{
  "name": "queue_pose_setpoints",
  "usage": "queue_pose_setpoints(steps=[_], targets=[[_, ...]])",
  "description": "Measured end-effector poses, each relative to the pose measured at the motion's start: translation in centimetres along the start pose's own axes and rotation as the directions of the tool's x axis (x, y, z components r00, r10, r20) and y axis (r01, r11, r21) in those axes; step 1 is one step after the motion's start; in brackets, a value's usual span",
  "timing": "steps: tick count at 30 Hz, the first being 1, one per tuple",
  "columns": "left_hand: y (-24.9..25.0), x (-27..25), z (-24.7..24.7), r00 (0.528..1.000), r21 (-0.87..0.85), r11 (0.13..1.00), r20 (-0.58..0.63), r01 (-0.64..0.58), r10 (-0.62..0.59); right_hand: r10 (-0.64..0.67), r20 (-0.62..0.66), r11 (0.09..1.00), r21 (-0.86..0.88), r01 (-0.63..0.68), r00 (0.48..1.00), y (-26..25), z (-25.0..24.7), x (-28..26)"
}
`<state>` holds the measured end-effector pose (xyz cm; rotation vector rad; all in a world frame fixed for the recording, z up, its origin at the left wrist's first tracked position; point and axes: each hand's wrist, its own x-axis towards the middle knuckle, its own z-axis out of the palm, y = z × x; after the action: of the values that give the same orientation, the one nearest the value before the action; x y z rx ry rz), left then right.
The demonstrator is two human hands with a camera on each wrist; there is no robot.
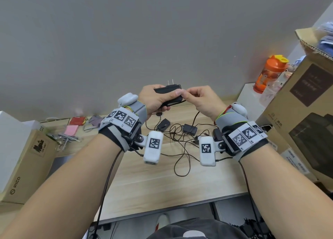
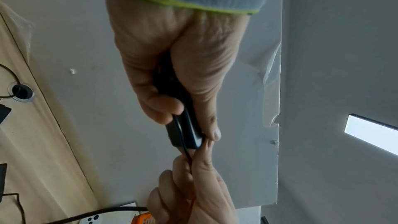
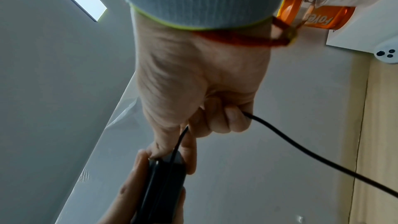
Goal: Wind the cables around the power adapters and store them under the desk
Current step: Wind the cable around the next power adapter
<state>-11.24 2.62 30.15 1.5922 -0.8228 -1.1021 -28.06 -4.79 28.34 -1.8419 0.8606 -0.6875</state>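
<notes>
At the centre of the frame, raised above a wooden desk [image 1: 144, 181], the left hand [image 1: 153, 99] wraps its fingers round a black power adapter [image 1: 168, 92]. The right hand [image 1: 201, 100] pinches its thin black cable [image 3: 301, 151] against the adapter's end. More adapters [image 1: 190, 129] lie tangled on the desk below.
</notes>
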Motion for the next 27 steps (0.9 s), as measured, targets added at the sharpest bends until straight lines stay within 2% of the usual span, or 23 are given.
queue_pose_setpoints(steps=[5, 9, 14, 27], targets=[[0.8, -0.1, -1.2, 0.997, -0.017, 0.999, -0.073, -0.032, 0.031, 0.022, 0.060, 0.997, -0.070, -0.018, 0.998, -0.3, -0.4, -1.0], [0.8, -0.1, -1.9, 0.991, 0.136, 0.988, -0.103, -0.066, 0.081, 0.019, 0.061, 0.999, -0.044, -0.016, 0.998, -0.1, -0.8, -0.8], [0.5, -0.7, -1.2, 0.995, 0.299, 0.951, -0.025, -0.083, 0.094, -0.032, 0.028, 0.999, 0.011, 0.032, 0.999, -0.9, -1.3, 0.4], [1.3, -2.2, 0.0, 0.980, 0.422, 0.891, 0.165, -0.168, 0.107, -0.148, -0.006, 0.987, 0.060, 0.148, 0.989, -2.8, -2.2, 2.0]])
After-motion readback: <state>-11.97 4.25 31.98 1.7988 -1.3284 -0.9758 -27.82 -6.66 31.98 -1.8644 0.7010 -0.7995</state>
